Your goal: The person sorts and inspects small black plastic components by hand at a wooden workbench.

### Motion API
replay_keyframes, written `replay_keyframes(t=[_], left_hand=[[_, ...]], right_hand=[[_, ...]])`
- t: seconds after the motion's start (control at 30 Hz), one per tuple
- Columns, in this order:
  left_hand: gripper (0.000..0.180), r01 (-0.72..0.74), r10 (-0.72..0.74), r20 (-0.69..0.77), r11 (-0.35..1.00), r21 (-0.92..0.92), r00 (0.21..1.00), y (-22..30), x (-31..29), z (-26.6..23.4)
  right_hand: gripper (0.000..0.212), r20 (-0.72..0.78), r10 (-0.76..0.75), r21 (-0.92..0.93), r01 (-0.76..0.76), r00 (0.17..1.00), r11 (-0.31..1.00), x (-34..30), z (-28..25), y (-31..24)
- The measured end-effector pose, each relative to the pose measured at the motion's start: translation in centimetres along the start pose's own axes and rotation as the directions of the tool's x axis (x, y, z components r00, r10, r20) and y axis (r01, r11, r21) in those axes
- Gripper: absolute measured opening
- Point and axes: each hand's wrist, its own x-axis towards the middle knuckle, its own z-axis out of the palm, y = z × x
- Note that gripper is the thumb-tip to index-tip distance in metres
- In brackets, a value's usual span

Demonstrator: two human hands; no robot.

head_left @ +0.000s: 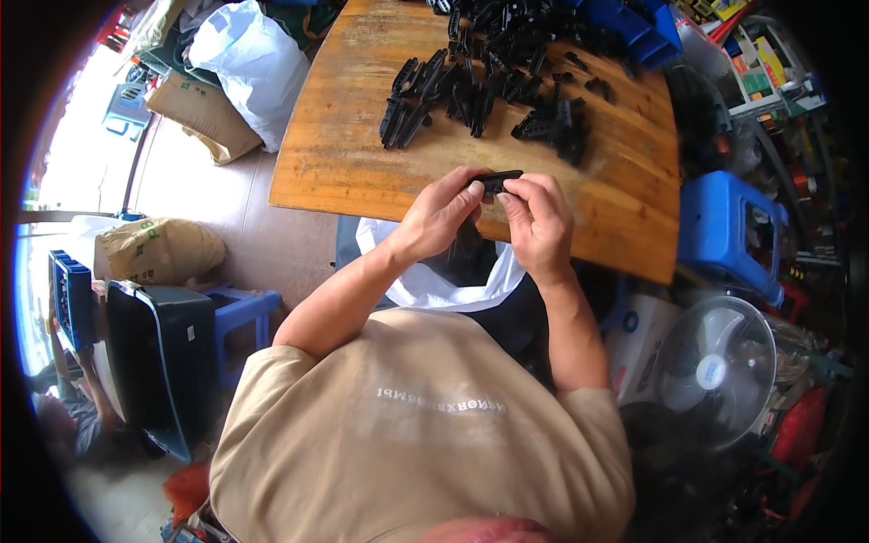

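Observation:
Over the near edge of the wooden table (353, 154), both my hands hold one slim black plastic part (498, 177). My left hand (441, 210) is closed, its thumb and fingers pinching the part's left end. At the other end, my right hand (540, 222) grips it between thumb and bent fingers. The part's exact kind cannot be made out. Farther back on the table lie many similar black plastic pieces (434, 86), in loose clusters and a heap. Below my hands an open white bag (425, 288) lies across my lap, with something dark inside.
A blue bin (641, 36) stands at the table's far right corner. Right of the table are a blue plastic stool (724, 226) and a fan (715, 371). To the left are sacks (204, 113), a white bag (249, 68), a blue stool (249, 312) and another person (77, 416).

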Motion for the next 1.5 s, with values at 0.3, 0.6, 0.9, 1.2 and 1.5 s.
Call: replay_keyframes(t=[0.3,0.6,0.9,1.2,1.5], left_hand=[[0.026,-0.317,0.340,0.005,0.869,0.379,0.940,-0.6,-1.0,-0.1],[0.026,-0.372,0.366,0.087,0.854,0.364,0.926,-2.2,-2.4,-0.3],[0.032,-0.323,0.324,-0.010,0.944,0.068,0.946,-3.0,-2.4,0.7],[0.014,0.105,-0.272,-0.107,0.659,-0.745,0.956,-2.4,0.2,-2.6],[0.033,0.401,-0.428,-0.037,0.870,-0.286,0.903,-0.8,2.0,-3.8]], right_hand=[[0.030,0.205,0.226,0.151,-0.259,0.952,0.954,-0.4,-1.7,0.1],[0.025,0.410,0.261,0.238,-0.378,0.874,0.895,-2.3,-2.1,0.0],[0.029,0.553,0.379,0.252,-0.583,0.742,0.772,-3.0,-2.0,0.4],[0.040,0.286,0.319,-0.049,-0.319,0.904,0.947,4.1,3.2,4.8],[0.015,0.190,0.417,0.004,-0.425,0.889,0.905,2.9,5.0,3.1]])
